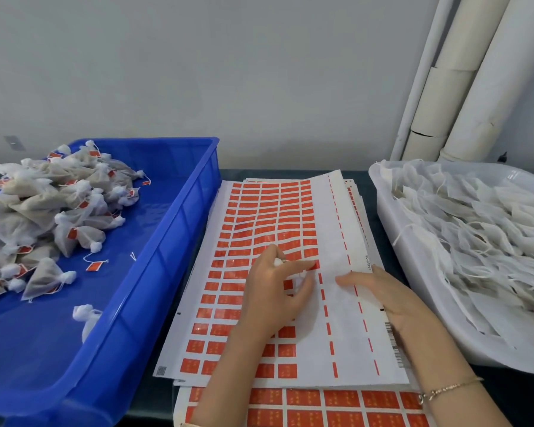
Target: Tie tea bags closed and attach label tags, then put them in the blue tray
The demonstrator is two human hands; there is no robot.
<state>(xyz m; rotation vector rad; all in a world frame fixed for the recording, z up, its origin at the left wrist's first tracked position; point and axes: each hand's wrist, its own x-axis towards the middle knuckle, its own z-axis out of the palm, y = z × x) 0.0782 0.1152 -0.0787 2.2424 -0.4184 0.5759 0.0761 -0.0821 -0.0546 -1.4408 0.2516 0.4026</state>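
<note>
— Closest to the lens, what lies under the wrists?
— A spare label sheet (pixel 321 408), tucked beneath the top sheet (pixel 259 211), I'd guess so the next one is ready. A thin bracelet (pixel 444 388) sits on the right wrist.
— And the hands?
— The right hand (pixel 389 300) lies flat with straight fingers, pressing the bare white strip of the top sheet, probably to stop the backing lifting. The left hand (pixel 272 294) curls round a white mesh tea bag (pixel 302 280). Its thumb and forefinger pinch at a red label (pixel 315 265) in the column beside that strip. A string seems to run from the bag to the label.
— So the bag isn't in the tray?
— No, it's in the left hand over the sheet, between the two containers. The blue tray (pixel 179 217) stands just left, with tagged bags (pixel 43 204) heaped toward its far left. A white tub (pixel 389 241) of untied bags (pixel 475 226) stands at right, handy for the right hand.
— Behind?
— Pale pipes (pixel 463 87) against a grey wall (pixel 198 72).
</note>
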